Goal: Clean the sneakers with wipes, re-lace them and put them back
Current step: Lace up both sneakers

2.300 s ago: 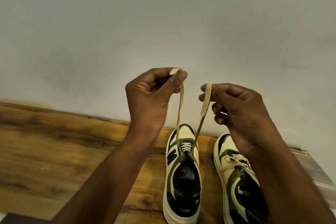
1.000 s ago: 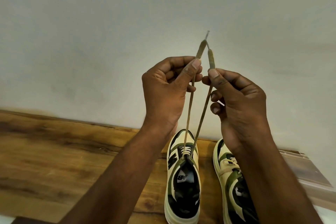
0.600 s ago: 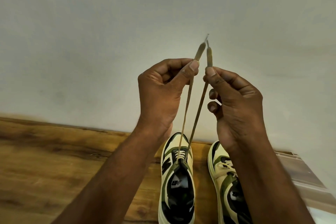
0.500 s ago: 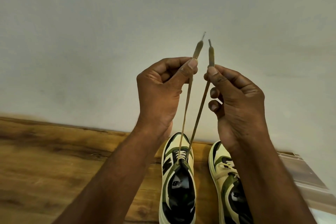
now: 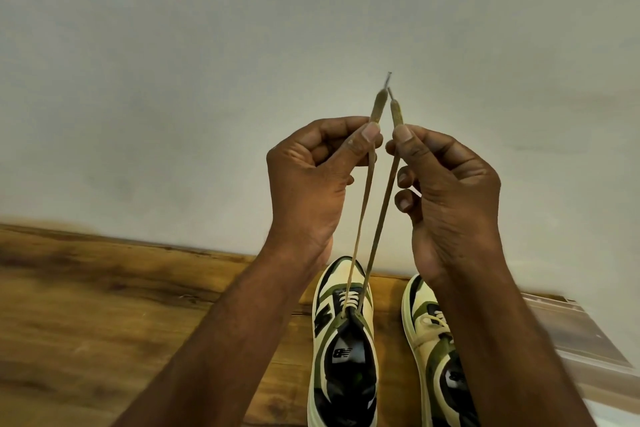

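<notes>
Two cream, green and black sneakers stand side by side on a wooden surface [image 5: 104, 315], toes toward the wall. The left sneaker [image 5: 343, 350] has a beige lace [image 5: 379, 215] through its lower eyelets, and both lace ends rise taut from it. My left hand [image 5: 311, 184] pinches one end between thumb and forefinger. My right hand [image 5: 446, 191] pinches the other end. The two lace tips nearly meet above my fingers. The right sneaker [image 5: 433, 350] is laced and partly hidden under my right forearm.
A plain pale wall [image 5: 207, 80] rises straight behind the wooden surface. A grey rail or ledge [image 5: 581, 340] runs along the right edge beside the right sneaker.
Both hands have risen and come together, pulling the lace ends up taut and level. In the last half second the tips moved closer to each other.
</notes>
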The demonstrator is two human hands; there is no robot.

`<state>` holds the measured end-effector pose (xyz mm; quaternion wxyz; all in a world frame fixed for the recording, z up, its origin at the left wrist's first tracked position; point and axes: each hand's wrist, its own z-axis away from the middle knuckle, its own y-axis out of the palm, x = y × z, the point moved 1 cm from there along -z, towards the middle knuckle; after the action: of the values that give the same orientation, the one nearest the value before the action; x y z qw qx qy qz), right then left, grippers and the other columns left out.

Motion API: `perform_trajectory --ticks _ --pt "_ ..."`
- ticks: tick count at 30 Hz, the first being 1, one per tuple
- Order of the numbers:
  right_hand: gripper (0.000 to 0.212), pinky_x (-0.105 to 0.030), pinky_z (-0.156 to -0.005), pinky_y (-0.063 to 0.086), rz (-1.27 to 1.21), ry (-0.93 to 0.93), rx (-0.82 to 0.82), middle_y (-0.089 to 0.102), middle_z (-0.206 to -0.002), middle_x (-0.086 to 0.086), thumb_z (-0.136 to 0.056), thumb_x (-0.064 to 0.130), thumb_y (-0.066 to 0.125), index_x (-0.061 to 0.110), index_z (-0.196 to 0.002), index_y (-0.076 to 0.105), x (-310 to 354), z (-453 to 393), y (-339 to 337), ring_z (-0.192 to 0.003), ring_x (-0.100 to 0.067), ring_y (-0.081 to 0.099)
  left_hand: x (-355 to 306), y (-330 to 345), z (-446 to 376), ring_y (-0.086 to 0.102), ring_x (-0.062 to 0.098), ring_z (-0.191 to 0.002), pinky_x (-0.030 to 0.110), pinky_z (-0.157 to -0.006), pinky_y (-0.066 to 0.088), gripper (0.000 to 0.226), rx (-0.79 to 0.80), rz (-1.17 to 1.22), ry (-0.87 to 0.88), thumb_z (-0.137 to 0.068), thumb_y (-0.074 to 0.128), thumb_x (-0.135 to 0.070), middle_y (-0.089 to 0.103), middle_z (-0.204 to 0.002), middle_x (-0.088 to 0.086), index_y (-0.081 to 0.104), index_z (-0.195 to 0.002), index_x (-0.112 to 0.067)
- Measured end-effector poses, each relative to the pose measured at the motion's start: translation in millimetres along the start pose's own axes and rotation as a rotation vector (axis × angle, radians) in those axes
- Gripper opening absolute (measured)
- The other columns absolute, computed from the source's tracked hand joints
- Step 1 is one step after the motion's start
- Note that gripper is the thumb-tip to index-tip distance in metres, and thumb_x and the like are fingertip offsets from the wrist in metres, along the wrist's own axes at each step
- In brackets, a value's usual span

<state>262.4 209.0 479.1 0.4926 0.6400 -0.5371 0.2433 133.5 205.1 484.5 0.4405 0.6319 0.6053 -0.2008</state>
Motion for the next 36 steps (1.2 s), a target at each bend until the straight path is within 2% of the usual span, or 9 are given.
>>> perform_trajectory --ticks 7,14,18,22,25,31,34,36 --pt "0.013 -0.026 -0.052 0.042 0.027 -0.045 -0.001 0.077 -0.089 -0.010 -0.086 0.022 0.081 0.015 -0.098 0.081 -4 -1 0 -0.066 -0.014 0.055 3 -3 -3 0.074 0.014 -0.079 0.023 -0.063 0.052 0.010 0.037 -0.006 0.013 -0.090 0.079 -0.014 0.081 -0.088 0.001 0.078 -0.098 -0.019" --pt "0.015 -0.024 -0.055 0.045 0.116 -0.138 0.068 0.078 -0.088 -0.003 -0.090 0.019 0.079 0.014 -0.104 0.080 -2 4 -2 -0.069 -0.011 0.060 -2 -13 -10 0.068 0.013 -0.079 0.026 -0.064 0.052 0.010 0.158 -0.051 -0.034 -0.091 0.077 -0.016 0.080 -0.090 0.001 0.079 -0.100 -0.018" --pt "0.014 -0.025 -0.054 0.045 0.189 -0.186 0.119 0.077 -0.085 -0.002 -0.091 0.018 0.078 0.016 -0.105 0.081 2 0 -8 -0.066 -0.013 0.057 -4 -19 -13 0.067 0.012 -0.076 0.026 -0.064 0.052 0.016 0.223 -0.042 -0.098 -0.086 0.080 -0.015 0.079 -0.088 0.003 0.079 -0.102 -0.012" --pt "0.013 -0.022 -0.053 0.046 0.266 -0.222 0.204 0.074 -0.079 0.003 -0.093 0.017 0.075 0.017 -0.105 0.080 7 0 -10 -0.065 -0.008 0.058 -6 -20 -13 0.066 0.015 -0.071 0.029 -0.065 0.051 0.034 0.214 -0.011 -0.154 -0.074 0.083 -0.023 0.079 -0.084 0.006 0.077 -0.106 -0.011" --pt "0.013 -0.019 -0.054 0.047 0.292 -0.238 0.268 0.074 -0.079 0.008 -0.094 0.015 0.073 0.019 -0.103 0.080 11 0 -11 -0.066 -0.005 0.060 -7 -21 -13 0.064 0.015 -0.072 0.031 -0.065 0.050 0.030 0.217 -0.021 -0.144 -0.080 0.083 -0.019 0.077 -0.083 0.004 0.078 -0.109 -0.014" --pt "0.011 -0.027 -0.051 0.046 0.266 -0.199 0.248 0.075 -0.081 0.000 -0.095 0.020 0.073 0.017 -0.104 0.080 12 2 -10 -0.063 -0.012 0.058 -7 -22 -12 0.065 0.016 -0.074 0.028 -0.063 0.051 0.025 0.193 -0.052 -0.130 -0.075 0.082 -0.026 0.077 -0.084 0.004 0.080 -0.099 -0.017" --pt "0.020 -0.031 -0.048 0.048 0.208 -0.222 0.202 0.072 -0.078 -0.002 -0.091 0.021 0.078 0.011 -0.105 0.067 16 5 -7 -0.061 -0.019 0.063 -7 -22 -12 0.065 0.015 -0.074 0.026 -0.062 0.051 0.017 0.177 -0.070 -0.118 -0.080 0.083 -0.019 0.078 -0.084 0.005 0.080 -0.097 -0.017" --pt "0.031 -0.033 -0.051 0.052 0.353 -0.353 0.220 0.071 -0.083 -0.001 -0.089 0.019 0.082 0.014 -0.110 0.059 16 8 -5 -0.069 -0.021 0.069 -8 -22 -11 0.066 0.014 -0.073 0.025 -0.062 0.051 0.014 0.139 -0.086 -0.113 -0.082 0.083 -0.016 0.079 -0.084 0.003 0.080 -0.096 -0.018"
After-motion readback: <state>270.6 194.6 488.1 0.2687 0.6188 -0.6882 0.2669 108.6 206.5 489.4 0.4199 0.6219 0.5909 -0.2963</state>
